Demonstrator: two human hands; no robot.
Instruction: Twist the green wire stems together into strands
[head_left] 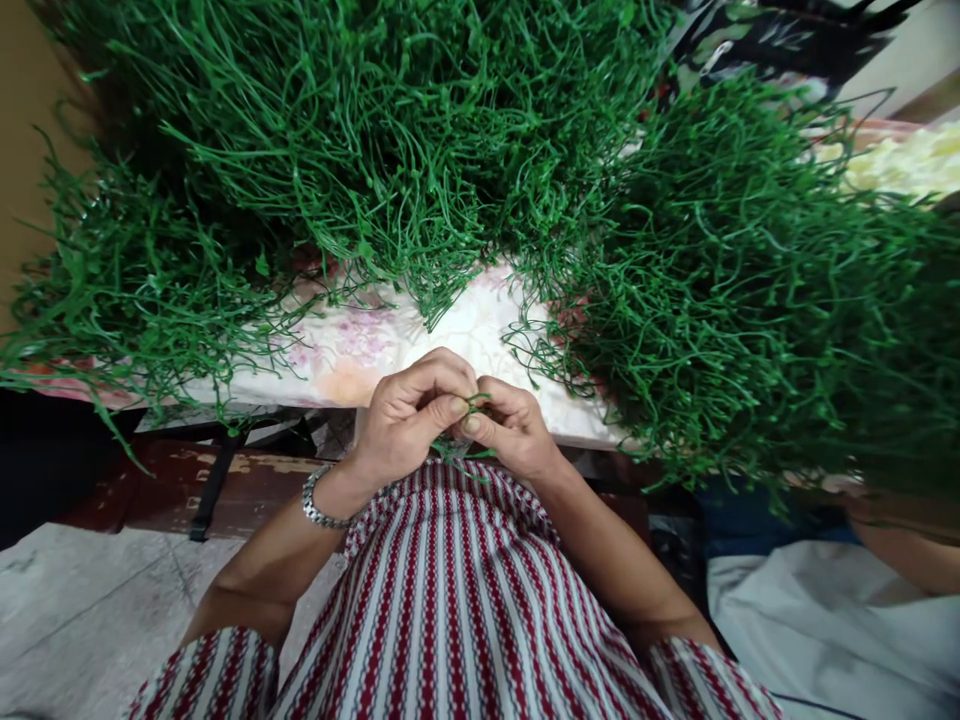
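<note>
My left hand [409, 415] and my right hand [512, 425] meet close to my chest, just at the near edge of the table. Both are closed in a pinch on a small green plastic stem piece [472, 404] held between the fingertips and thumbs. More of the thin green stem shows just below the hands, against my striped shirt. A metal bracelet [319, 507] circles my left wrist. A big heap of green plastic stems [360, 150] covers the table beyond the hands, and a second heap [750, 300] lies to the right.
The table wears a pale floral cloth [375, 345]. A dark wooden bench [172, 485] stands under the table's left side, on a grey floor [82, 610]. Another person's forearm [907, 545] and pale clothing [825, 620] are at the right. Pale yellow pieces [907, 160] lie at far right.
</note>
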